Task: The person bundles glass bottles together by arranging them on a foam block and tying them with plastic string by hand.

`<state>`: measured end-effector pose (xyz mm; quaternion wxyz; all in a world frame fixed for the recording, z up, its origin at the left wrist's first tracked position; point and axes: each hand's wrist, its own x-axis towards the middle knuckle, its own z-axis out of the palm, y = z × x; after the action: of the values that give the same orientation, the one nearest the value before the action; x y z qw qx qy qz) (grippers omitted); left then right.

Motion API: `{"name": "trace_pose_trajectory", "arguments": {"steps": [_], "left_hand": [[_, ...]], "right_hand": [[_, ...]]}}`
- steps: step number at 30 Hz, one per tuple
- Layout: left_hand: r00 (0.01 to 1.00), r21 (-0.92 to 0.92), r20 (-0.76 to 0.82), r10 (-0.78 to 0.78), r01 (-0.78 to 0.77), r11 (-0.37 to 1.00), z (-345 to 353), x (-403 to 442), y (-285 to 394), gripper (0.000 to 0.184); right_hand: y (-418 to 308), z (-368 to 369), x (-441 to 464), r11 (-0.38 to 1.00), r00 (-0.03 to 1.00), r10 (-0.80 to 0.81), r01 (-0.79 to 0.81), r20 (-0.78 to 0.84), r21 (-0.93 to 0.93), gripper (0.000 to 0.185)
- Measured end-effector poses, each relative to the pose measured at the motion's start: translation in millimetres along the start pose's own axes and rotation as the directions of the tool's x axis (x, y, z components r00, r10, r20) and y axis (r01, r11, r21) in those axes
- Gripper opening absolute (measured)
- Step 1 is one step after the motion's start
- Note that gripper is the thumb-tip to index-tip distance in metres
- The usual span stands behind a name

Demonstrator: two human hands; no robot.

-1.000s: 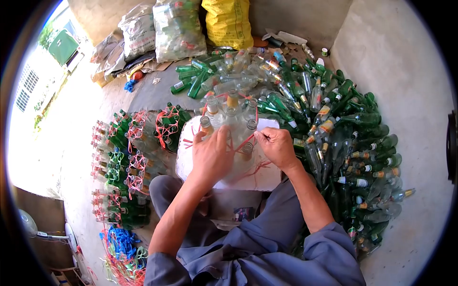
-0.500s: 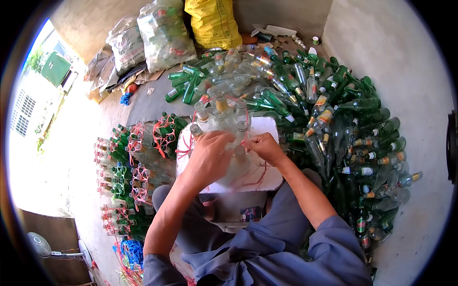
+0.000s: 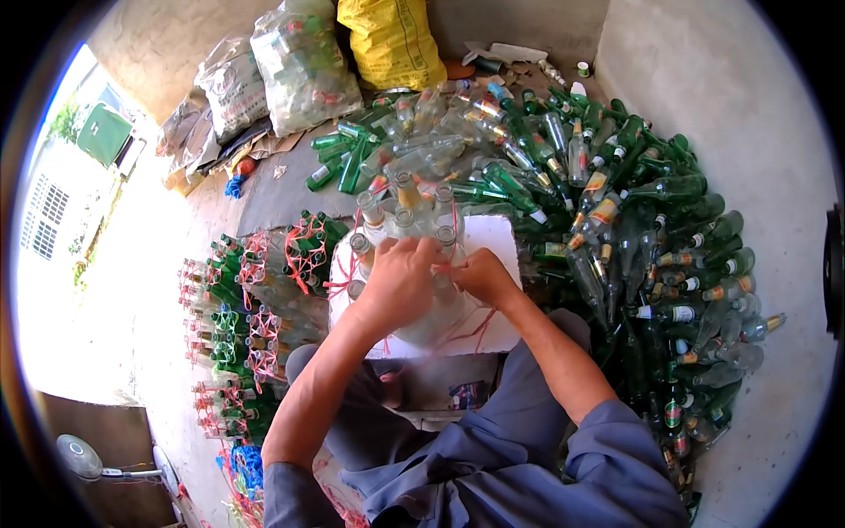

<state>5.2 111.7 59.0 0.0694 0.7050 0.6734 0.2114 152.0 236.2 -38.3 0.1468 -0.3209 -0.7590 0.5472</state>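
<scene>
Several clear bottles (image 3: pixel 376 216) stand upright in a cluster on a white board (image 3: pixel 495 239) in front of me, with red string (image 3: pixel 341 287) round their necks. My left hand (image 3: pixel 403 280) is over the near side of the cluster, its fingers bent together at the bottle necks. Close beside it, my right hand (image 3: pixel 483 276) is closed in a pinch on the red string near the right-hand necks. What my left fingertips hold is hidden behind the hand.
Green and clear bottles (image 3: pixel 676 188) lie heaped at the right and behind the board. Tied bundles of bottles (image 3: pixel 231 339) stand at the left. Sacks (image 3: pixel 304 70) lean on the back wall. A fan (image 3: pixel 79 456) and blue string (image 3: pixel 247 466) are at the lower left.
The two hands have come closer together over the bottle cluster, my right hand moving in to the left. The whole view has shifted slightly.
</scene>
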Motion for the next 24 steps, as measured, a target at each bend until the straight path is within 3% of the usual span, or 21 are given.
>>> {"name": "trace_pose_trajectory", "arguments": {"steps": [9, 20, 24], "left_hand": [[0.998, 0.068, -0.057, -0.004, 0.007, 0.998, -11.1, 2.4, 4.2, 0.035], [0.986, 0.221, -0.144, 0.080, -0.047, 0.974, -34.6, -3.6, 19.0, 0.019], [0.991, 0.254, -0.135, -0.007, 0.041, 0.966, -45.2, -13.5, 19.9, 0.015]], "right_hand": [[7.0, -0.6, 2.4, 0.998, 0.999, 0.006, -0.009, 0.045, 0.056, 0.066], [2.5, -7.9, -1.7, 0.991, 0.994, -0.001, -0.014, 0.111, 0.135, 0.053], [-14.2, -11.9, -10.2, 0.973, 0.993, -0.011, -0.016, 0.116, 0.229, 0.046]]}}
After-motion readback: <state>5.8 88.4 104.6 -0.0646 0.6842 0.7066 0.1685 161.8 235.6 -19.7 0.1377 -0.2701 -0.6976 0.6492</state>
